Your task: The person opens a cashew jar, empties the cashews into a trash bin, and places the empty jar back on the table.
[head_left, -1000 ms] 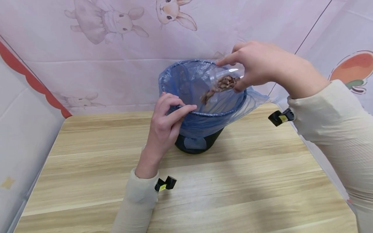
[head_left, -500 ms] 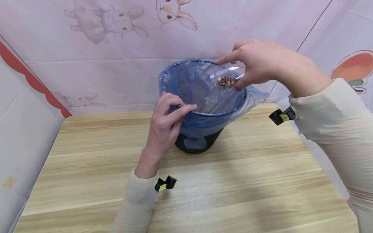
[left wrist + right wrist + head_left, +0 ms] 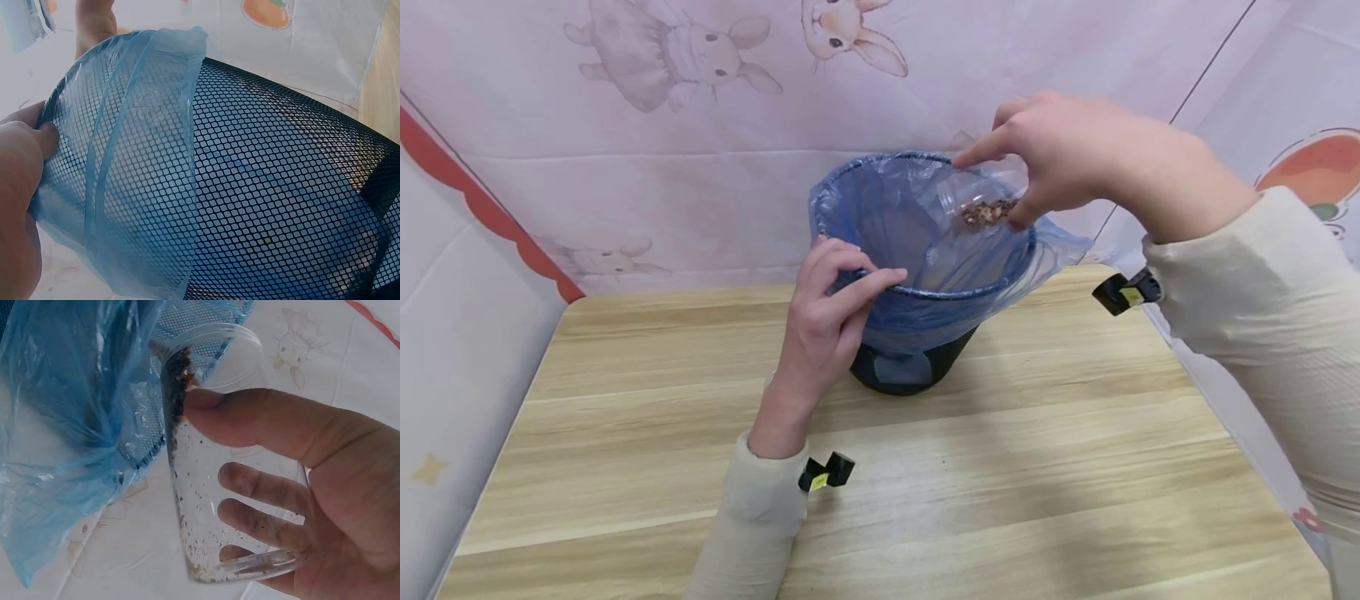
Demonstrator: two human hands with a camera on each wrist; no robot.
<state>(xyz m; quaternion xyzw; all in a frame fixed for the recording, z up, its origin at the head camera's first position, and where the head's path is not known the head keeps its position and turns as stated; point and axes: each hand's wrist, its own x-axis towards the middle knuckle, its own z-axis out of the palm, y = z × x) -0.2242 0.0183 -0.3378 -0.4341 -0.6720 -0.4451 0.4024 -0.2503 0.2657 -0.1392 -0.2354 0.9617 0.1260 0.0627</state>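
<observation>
In the head view my right hand (image 3: 1063, 154) grips a clear plastic jar (image 3: 951, 196) tipped on its side over the bin's mouth. Small brown bits (image 3: 988, 212) lie along the jar's lower wall near its opening. The right wrist view shows thumb and fingers wrapped round the jar (image 3: 206, 506), with crumbs stuck to its inside. My left hand (image 3: 827, 308) pinches the near left rim of a black mesh wastebasket (image 3: 269, 187), its thumb on the outside. A blue plastic bag (image 3: 887, 204) lines the basket and is folded over the rim.
The basket stands upright toward the back of a wood-grain table (image 3: 647, 417). Close behind it hangs a pink wall cloth (image 3: 715, 200) with printed rabbits. Part of the bag sticks out at the basket's right.
A clump of brown bits was pouring from the jar a second ago; now none are seen falling and fewer lie inside. My right hand has shifted slightly upward. The left hand stays put.
</observation>
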